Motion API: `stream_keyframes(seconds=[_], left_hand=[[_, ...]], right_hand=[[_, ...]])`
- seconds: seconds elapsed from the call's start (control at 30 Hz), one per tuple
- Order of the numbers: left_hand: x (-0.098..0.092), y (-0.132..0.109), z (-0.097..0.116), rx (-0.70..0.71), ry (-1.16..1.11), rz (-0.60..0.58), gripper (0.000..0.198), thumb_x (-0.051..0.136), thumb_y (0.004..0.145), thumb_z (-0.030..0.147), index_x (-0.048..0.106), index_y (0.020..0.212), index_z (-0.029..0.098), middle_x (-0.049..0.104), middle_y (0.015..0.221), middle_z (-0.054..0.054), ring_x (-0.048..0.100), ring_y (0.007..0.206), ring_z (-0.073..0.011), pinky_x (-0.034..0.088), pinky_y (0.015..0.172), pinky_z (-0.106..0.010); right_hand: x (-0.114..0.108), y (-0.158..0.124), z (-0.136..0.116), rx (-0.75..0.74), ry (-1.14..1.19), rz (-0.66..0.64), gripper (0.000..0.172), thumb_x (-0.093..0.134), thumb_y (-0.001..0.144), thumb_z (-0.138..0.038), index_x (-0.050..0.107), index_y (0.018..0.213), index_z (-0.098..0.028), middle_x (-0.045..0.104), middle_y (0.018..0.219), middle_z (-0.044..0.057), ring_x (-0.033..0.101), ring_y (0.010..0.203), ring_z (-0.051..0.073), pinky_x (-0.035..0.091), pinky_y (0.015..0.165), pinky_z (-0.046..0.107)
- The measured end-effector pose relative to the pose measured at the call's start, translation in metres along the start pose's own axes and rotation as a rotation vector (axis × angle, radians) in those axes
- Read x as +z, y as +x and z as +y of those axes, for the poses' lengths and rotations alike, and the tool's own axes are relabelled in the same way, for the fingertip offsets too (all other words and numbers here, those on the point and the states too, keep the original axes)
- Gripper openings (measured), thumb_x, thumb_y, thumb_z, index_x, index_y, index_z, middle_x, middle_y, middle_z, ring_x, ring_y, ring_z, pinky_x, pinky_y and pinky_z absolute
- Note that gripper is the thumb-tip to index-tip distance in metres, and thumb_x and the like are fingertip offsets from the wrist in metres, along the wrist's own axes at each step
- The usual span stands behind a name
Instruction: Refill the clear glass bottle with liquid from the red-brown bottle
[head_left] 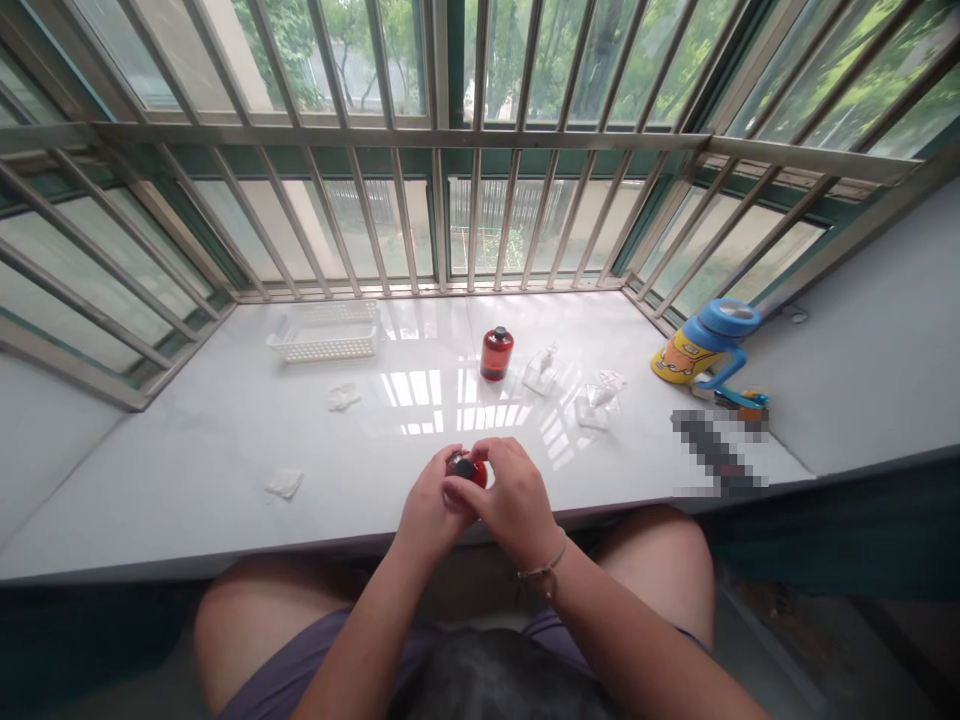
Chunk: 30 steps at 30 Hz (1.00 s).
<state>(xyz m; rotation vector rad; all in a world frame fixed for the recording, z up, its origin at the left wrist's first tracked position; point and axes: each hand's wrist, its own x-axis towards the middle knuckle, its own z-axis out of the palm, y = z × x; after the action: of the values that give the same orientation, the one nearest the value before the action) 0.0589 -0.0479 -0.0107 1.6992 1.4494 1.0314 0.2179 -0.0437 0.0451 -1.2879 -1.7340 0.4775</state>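
Observation:
A small red bottle (481,476) with a black cap (465,469) is held between my two hands, over the front edge of the white counter. Wrapped round its side is my left hand (429,512), which hides much of the bottle. The thumb and forefinger of my right hand (519,497) close about the cap. Beyond them, a second red bottle (496,358) with a black cap stands upright. Just right of that one are two clear glass containers, one (540,374) farther back and one (595,408) nearer, with crumpled white material at the nearer one's top.
A white perforated basket (324,346) sits at the back left. Crumpled tissues (343,398) lie left of my hands. At the right stand a blue-and-yellow tumbler (694,345), small blue and orange items (744,402) and a pixelated dark object (716,450). Metal window bars (405,140) border the back.

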Motion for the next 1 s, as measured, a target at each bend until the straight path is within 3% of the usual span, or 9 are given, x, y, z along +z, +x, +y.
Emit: stream_keyframes(seconds=[0.2,0.37,0.47,0.57,0.7,0.87,1.0], left_hand=[[0.000,0.000,-0.001,0.022,-0.013,-0.020,0.069,0.083,0.082,0.029,0.055,0.145,0.026,0.070,0.142,-0.010,0.071,0.126,-0.0305,0.057,0.108,-0.046],[-0.001,0.001,0.002,0.008,-0.025,-0.030,0.070,0.084,0.080,0.026,0.055,0.144,0.028,0.072,0.138,-0.008,0.073,0.121,-0.0297,0.059,0.104,-0.045],[-0.001,0.001,0.003,-0.006,-0.026,-0.028,0.075,0.086,0.076,0.023,0.054,0.144,0.027,0.069,0.143,-0.010,0.071,0.125,-0.0307,0.057,0.108,-0.047],[-0.001,0.000,0.003,-0.005,-0.041,-0.038,0.074,0.086,0.076,0.022,0.055,0.143,0.027,0.069,0.143,-0.009,0.070,0.127,-0.0308,0.056,0.109,-0.047],[0.000,0.001,0.003,0.012,-0.057,-0.030,0.071,0.086,0.079,0.026,0.055,0.142,0.028,0.070,0.141,-0.009,0.071,0.125,-0.0303,0.057,0.107,-0.047],[0.003,0.001,0.000,-0.007,-0.064,-0.028,0.074,0.088,0.079,0.031,0.054,0.145,0.027,0.071,0.139,-0.010,0.072,0.122,-0.0306,0.058,0.106,-0.048],[0.002,0.001,-0.001,0.040,-0.054,-0.012,0.072,0.086,0.079,0.026,0.055,0.144,0.026,0.068,0.144,-0.010,0.069,0.128,-0.0306,0.056,0.111,-0.048]], right_hand=[[-0.003,0.005,0.001,0.053,0.043,-0.046,0.036,0.089,0.079,-0.015,0.058,0.093,-0.026,0.066,0.090,-0.001,0.065,0.088,0.022,0.056,0.081,0.037],[-0.018,0.009,0.010,-0.013,0.116,-0.236,0.035,0.079,0.089,-0.016,0.062,0.118,-0.027,0.072,0.116,0.004,0.070,0.112,0.024,0.059,0.101,0.043],[-0.024,0.009,0.009,-0.023,0.042,-0.197,0.050,0.080,0.090,-0.020,0.056,0.134,-0.027,0.068,0.130,0.009,0.066,0.125,0.029,0.057,0.109,0.049],[-0.028,0.006,0.005,-0.024,0.010,-0.214,0.055,0.077,0.091,-0.020,0.051,0.140,-0.027,0.067,0.124,0.009,0.067,0.121,0.030,0.058,0.107,0.052],[-0.030,0.001,-0.001,-0.035,0.017,-0.252,0.054,0.068,0.096,-0.017,0.048,0.145,-0.028,0.067,0.129,0.010,0.066,0.125,0.030,0.056,0.111,0.054],[-0.021,-0.004,-0.006,0.032,0.009,-0.182,0.058,0.082,0.090,-0.026,0.052,0.139,-0.028,0.070,0.122,0.009,0.069,0.117,0.031,0.061,0.103,0.053],[-0.014,-0.004,-0.006,0.016,0.016,-0.113,0.044,0.074,0.094,-0.023,0.056,0.134,-0.028,0.073,0.116,0.009,0.072,0.110,0.030,0.062,0.100,0.051]])
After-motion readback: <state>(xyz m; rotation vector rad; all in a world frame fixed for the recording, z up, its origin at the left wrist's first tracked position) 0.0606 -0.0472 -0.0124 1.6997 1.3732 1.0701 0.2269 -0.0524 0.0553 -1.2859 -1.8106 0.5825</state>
